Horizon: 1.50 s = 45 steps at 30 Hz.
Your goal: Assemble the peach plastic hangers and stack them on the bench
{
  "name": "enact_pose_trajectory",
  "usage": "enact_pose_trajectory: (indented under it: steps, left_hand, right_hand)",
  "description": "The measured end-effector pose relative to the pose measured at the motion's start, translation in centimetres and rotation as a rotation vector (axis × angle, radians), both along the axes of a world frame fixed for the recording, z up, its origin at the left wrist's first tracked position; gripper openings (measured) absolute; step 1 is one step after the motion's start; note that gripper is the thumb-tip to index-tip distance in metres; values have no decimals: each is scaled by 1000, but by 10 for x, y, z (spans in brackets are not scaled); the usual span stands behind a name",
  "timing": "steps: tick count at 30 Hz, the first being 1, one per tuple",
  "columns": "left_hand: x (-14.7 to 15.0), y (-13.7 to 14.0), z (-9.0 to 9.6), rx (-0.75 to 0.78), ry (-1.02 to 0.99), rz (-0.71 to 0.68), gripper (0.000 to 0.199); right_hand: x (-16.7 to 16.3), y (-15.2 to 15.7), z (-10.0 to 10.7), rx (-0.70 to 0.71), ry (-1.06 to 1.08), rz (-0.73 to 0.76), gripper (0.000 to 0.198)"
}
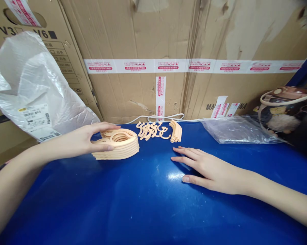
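Observation:
My left hand point(95, 137) is around the left end of a neat stack of beige plastic hanger pieces point(125, 154), thumb at the front and fingers at the back. The stack lies flat on the blue table point(143, 204). To its right is a loose group of beige hooks point(149, 131), some overlapping. Beside the hooks stands a small bundle of curved beige pieces point(176, 131). My right hand point(203, 168) hovers over or rests on the table, front right of that bundle; which one is unclear. Its fingers are spread, with nothing in them.
Large cardboard boxes point(133, 37) with printed tape wall off the back. A silvery mailer bag point(22, 78) leans at the left. A white cable point(133, 120) runs along the table's back edge. At the right lie a clear plastic bag point(232, 131) and a dark bag with a handle point(283, 105).

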<state>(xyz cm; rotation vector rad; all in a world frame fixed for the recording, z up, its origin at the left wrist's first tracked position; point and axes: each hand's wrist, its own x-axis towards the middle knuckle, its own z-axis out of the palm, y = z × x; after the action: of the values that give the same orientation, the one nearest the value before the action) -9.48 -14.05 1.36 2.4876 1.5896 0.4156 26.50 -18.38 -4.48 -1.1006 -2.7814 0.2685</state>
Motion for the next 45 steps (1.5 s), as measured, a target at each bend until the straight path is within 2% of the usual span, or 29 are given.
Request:
enact_pose_trajectory:
  steps: [3,6,9,32,36,40,45]
  left_hand:
    - [-6,6,-3,-9,1,9,60]
    - [-15,17,-8,-77,16,24,72]
    - [-21,24,-11,-101,28,37,73]
    - [-19,23,-13,-121,51,69,81]
    - [-20,21,-9,-47,-1,72,88]
    - [-29,24,-2,93,-101,144,67]
    - [-43,38,-4,122,-5,99,64]
  right_hand:
    - [0,0,0,6,-11,-3,55]
    - [-1,1,0,13,-43,-9,57]
    - [-1,0,0,15,-72,-15,58]
    - [-1,1,-1,17,-33,-14,56]
    - [-1,1,-1,14,-37,-11,56]
    - [0,1,-2,19,-45,-11,56]
    - [-1,0,-1,22,-43,-9,56]
